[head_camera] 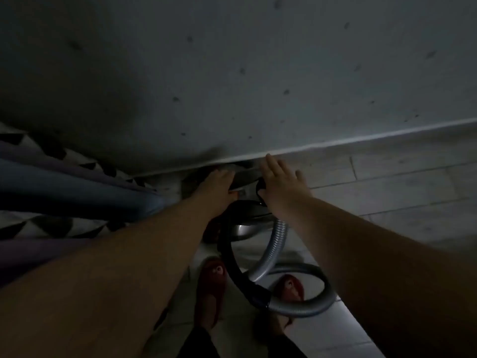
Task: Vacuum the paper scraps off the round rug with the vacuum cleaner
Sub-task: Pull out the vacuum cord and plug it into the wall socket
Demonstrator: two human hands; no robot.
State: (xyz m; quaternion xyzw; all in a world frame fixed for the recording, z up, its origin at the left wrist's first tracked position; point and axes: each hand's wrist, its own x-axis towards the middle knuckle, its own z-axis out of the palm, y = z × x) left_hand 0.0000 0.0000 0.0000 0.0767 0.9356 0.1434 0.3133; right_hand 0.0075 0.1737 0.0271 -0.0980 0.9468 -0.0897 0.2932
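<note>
1. Head view, dim: the vacuum cleaner [246,215] sits on the floor [400,192] at frame centre, at the foot of the wall [258,73]. Rounded, glossy hard shell; probably weighty, rigid and slick. Best lifted by a top handle, not the hose.
2. Hose [280,241]: grey, ribbed, flexible, coiling toward 5 o'clock. Likely to trail and snag.
3. Right hand [280,184] lies flat on the canister top, fingers straight and spread. Left hand [216,187] is beside it at 9 o'clock; its grip cannot be told.
4. Red slippers [211,288] at 6 o'clock. Triangle-patterned textile [51,224] at 9 o'clock, possibly the rug.
</note>
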